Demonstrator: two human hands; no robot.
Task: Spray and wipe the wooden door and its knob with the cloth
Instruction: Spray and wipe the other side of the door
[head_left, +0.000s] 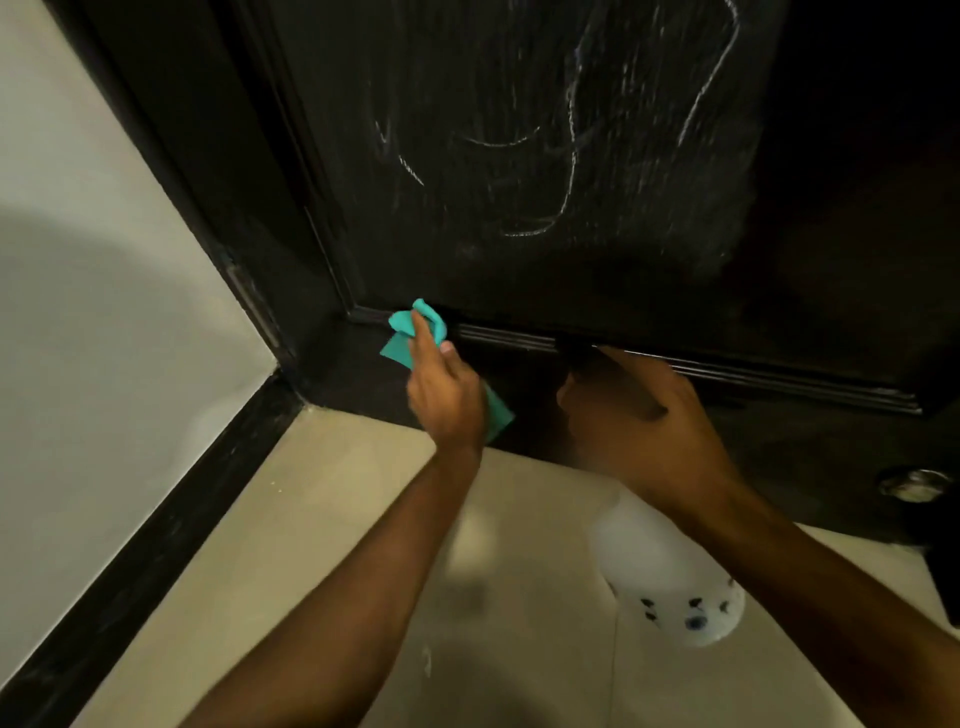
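Teal cloth (402, 338) under left grip (447, 395)

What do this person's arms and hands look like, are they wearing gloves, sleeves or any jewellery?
Both arms are bare as far as the picture shows: no sleeves in view. The left hand and right hand have no gloves, and no watch, bracelet or ring is visible. The right hand is somewhat blurred, so small details there cannot be told.

Teal cloth (400, 349) against a black door (519, 270)
Whitish smear streaks curl across the door; the spray bottle (670, 587) is translucent white with dark specks; floor (311, 519) beige, wall (78, 208) pale grey.
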